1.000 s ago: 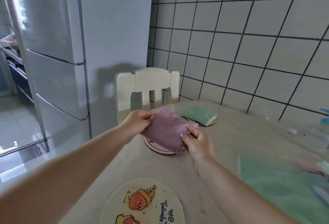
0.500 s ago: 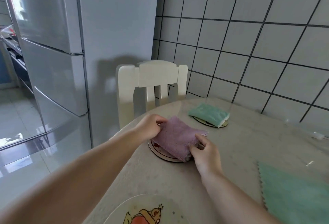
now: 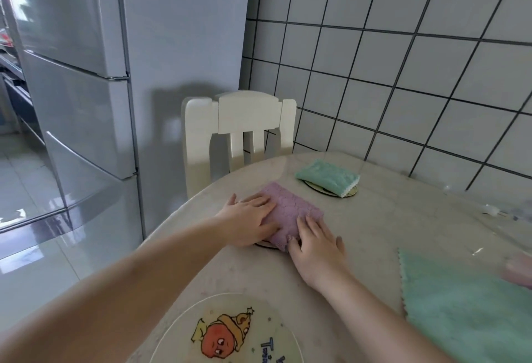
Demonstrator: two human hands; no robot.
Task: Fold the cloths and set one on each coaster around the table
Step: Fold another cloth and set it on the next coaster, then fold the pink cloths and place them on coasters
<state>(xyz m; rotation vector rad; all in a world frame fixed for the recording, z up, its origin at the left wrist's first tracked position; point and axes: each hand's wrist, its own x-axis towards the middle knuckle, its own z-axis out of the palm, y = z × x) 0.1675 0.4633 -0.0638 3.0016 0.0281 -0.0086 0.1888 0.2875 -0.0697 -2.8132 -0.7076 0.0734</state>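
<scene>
A folded purple cloth (image 3: 290,212) lies flat on a round coaster (image 3: 263,244), which shows only as a thin rim under it. My left hand (image 3: 247,221) presses its left side with straight fingers. My right hand (image 3: 316,244) presses its near right corner, fingers flat. Behind it a folded green cloth (image 3: 328,176) sits on another coaster (image 3: 349,193). An unfolded green cloth (image 3: 466,305) lies spread at the right. A bare coaster with a cartoon print (image 3: 227,331) is at the near edge.
The pale round table (image 3: 388,218) stands against a tiled wall (image 3: 403,74). A cream chair (image 3: 239,132) is tucked in at the far side, and a grey fridge (image 3: 115,74) stands to the left. A pink blur (image 3: 518,270) lies on the spread green cloth at the right edge.
Both hands brought the purple cloth down from the air onto the coaster, then let go of their pinch and now press it flat.
</scene>
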